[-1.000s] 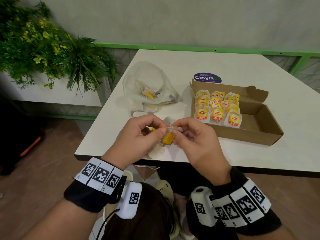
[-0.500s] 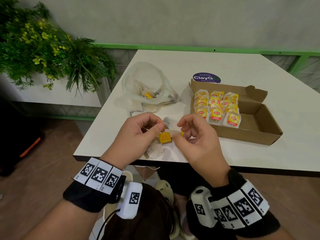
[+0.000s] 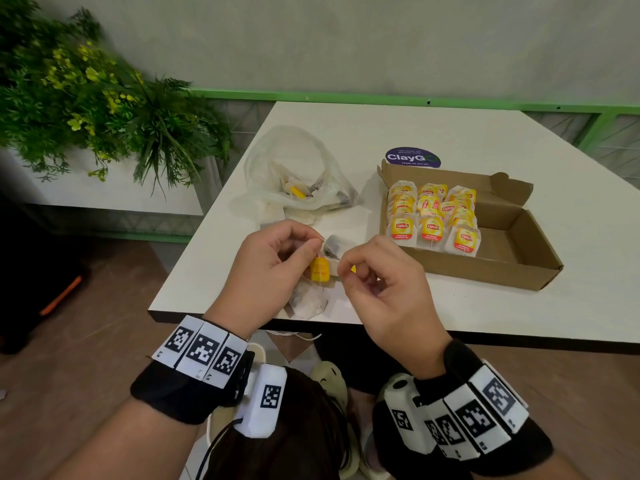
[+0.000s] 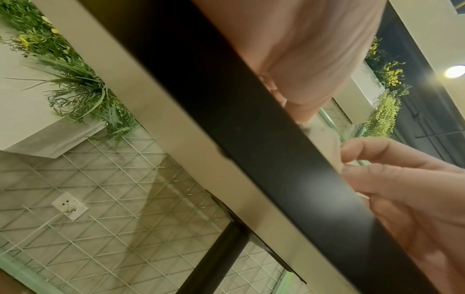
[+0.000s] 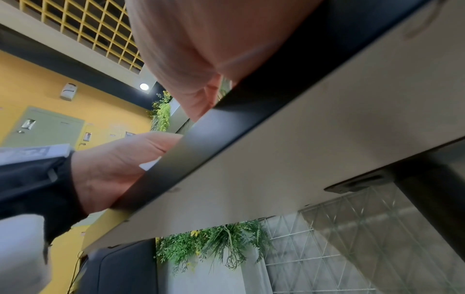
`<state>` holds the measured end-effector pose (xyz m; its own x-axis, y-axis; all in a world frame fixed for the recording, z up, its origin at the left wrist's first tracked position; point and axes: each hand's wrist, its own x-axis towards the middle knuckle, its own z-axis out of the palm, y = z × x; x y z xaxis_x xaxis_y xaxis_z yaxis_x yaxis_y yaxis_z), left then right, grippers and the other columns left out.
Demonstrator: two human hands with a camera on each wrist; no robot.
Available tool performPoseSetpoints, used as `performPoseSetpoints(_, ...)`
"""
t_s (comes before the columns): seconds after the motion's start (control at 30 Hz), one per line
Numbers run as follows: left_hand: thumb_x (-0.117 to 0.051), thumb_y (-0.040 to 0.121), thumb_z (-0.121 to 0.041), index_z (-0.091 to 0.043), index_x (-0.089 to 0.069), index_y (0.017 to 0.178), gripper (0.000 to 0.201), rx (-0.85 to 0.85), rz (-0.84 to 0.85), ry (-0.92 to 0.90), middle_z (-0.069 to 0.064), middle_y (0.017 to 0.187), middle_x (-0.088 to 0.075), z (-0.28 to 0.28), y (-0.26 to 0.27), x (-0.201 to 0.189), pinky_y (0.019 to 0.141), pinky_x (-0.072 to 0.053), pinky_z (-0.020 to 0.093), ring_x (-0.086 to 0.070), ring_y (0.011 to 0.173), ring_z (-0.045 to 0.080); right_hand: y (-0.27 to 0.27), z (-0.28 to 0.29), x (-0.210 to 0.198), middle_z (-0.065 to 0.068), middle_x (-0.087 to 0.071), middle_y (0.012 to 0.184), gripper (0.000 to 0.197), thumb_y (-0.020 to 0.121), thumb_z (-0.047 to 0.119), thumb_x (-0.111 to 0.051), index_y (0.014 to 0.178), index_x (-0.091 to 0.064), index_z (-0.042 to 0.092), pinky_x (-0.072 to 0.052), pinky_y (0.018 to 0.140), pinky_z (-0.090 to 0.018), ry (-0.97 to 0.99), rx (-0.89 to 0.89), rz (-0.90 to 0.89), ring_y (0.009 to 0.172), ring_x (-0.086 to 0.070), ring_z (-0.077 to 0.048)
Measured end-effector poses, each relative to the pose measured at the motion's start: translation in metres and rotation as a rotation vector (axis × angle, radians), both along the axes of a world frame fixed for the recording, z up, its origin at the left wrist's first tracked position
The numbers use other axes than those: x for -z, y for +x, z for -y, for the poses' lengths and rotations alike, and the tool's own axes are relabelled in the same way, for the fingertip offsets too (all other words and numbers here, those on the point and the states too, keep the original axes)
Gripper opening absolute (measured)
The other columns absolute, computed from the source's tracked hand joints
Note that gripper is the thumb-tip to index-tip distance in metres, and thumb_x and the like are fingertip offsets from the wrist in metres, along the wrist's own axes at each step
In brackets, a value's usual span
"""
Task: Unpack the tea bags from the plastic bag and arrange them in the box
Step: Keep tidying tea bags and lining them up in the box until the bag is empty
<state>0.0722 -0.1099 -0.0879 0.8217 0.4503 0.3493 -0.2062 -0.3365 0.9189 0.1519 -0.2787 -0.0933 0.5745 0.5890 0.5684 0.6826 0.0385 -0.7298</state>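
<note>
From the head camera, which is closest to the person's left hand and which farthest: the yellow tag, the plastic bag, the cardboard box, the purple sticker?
From the left hand:
1. Yellow tag, hanging just beside its fingers.
2. Plastic bag, just beyond it on the table.
3. Cardboard box, off to the right.
4. Purple sticker, behind the box.

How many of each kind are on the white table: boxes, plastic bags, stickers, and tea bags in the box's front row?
Brown cardboard box: 1
Clear plastic bag: 1
Round purple sticker: 1
Front-row tea bags: 3
Total: 6
</note>
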Motion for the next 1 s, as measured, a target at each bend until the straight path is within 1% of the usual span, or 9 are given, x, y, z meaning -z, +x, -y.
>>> performPoseSetpoints(0.13,-0.066,0.096,-0.008,-0.018,-0.072,0.094,0.012,-0.009,0.013,-0.007,-0.004,0.076,-0.074,-0.001,-0.001,-0.001,0.066,-0.052,0.019,-0.067,0.070,0.006,-0.002,-0.006,0.000,0.002,-0.052,0.082,0.015,0.083,0.015,-0.077,0.095,-0.072,0.021,-0.039,0.054,-0.024,-0.048,0.024,-0.038,0.060,-0.048,-0.016)
performPoseSetpoints(0.2,-0.067,0.096,-0.009,-0.021,-0.072,0.094,0.013,-0.016,0.012,-0.004,-0.002,0.077,-0.075,-0.001,-0.002,-0.001,0.066,-0.052,0.021,-0.068,0.071,0.008,-0.002,-0.009,0.000,0.007,-0.053,0.084,0.020,0.080,0.028,-0.081,0.096,-0.070,0.024,-0.037,0.060,-0.018,-0.095,0.061,-0.018,0.063,-0.049,-0.009)
performPoseSetpoints(0.27,-0.067,0.096,-0.010,-0.020,-0.072,0.095,0.012,-0.016,0.009,-0.001,-0.001,0.078,-0.075,-0.001,-0.002,-0.001,0.067,-0.053,0.023,-0.068,0.071,0.010,-0.001,-0.012,0.001,0.011,-0.054,0.085,0.021,0.080,0.034,-0.081,0.094,-0.069,0.024,-0.037,0.064,-0.017,-0.148,0.087,-0.006,0.068,-0.051,-0.004)
performPoseSetpoints(0.4,-0.067,0.096,-0.007,-0.017,-0.072,0.094,0.011,0.001,0.023,-0.007,0.001,0.077,-0.075,0.003,-0.003,-0.001,0.069,-0.054,0.023,-0.070,0.070,0.013,0.002,-0.015,0.002,0.010,-0.059,0.081,0.007,0.089,0.027,-0.074,0.088,-0.070,0.022,-0.041,0.062,-0.023,-0.154,0.096,-0.011,0.067,-0.052,-0.007)
performPoseSetpoints(0.57,-0.066,0.096,-0.006,-0.016,-0.071,0.093,0.012,0.008,0.038,-0.015,0.003,0.079,-0.075,0.005,-0.003,-0.002,0.066,-0.054,0.020,-0.070,0.069,0.014,0.007,-0.014,-0.002,0.002,-0.072,0.077,0.009,0.093,0.028,-0.071,0.085,-0.072,0.024,-0.049,0.058,-0.034,-0.068,0.032,-0.354,0.059,-0.055,-0.010)
performPoseSetpoints(0.73,-0.066,0.097,-0.006,-0.018,-0.071,0.092,0.013,0.008,0.025,0.032,-0.002,0.080,-0.073,0.004,-0.004,0.000,0.068,-0.053,0.024,-0.069,0.071,0.015,0.009,-0.012,-0.011,-0.009,-0.068,0.066,0.016,0.094,0.019,-0.068,0.083,-0.072,0.008,-0.042,0.047,-0.020,0.003,0.051,-0.552,0.046,-0.052,-0.005)
performPoseSetpoints(0.8,-0.067,0.097,-0.007,-0.018,-0.071,0.092,0.014,0.015,0.034,0.038,-0.001,0.082,-0.073,0.003,-0.005,0.000,0.070,-0.054,0.027,-0.070,0.073,0.017,0.009,-0.011,-0.012,-0.012,-0.068,0.065,0.019,0.094,0.020,-0.069,0.081,-0.072,0.007,-0.041,0.046,-0.018,-0.006,0.052,-0.564,0.045,-0.052,-0.005)
performPoseSetpoints(0.9,-0.068,0.095,-0.014,-0.025,-0.073,0.091,0.013,0.032,0.058,0.032,0.002,0.086,-0.075,0.005,-0.005,-0.001,0.075,-0.058,0.032,-0.072,0.077,0.021,0.007,-0.014,-0.011,-0.008,-0.068,0.062,0.019,0.092,0.023,-0.071,0.079,-0.074,0.009,-0.043,0.050,-0.019,-0.038,0.055,-0.518,0.046,-0.053,-0.004)
performPoseSetpoints(1.0,-0.067,0.092,-0.020,-0.027,-0.073,0.091,0.010,0.045,0.056,0.038,0.004,0.086,-0.075,0.006,-0.006,-0.001,0.074,-0.059,0.038,-0.072,0.078,0.025,0.006,-0.015,-0.012,-0.006,-0.068,0.061,0.020,0.093,0.024,-0.071,0.079,-0.074,0.009,-0.043,0.052,-0.018,-0.044,0.071,-0.507,0.046,-0.054,-0.003)
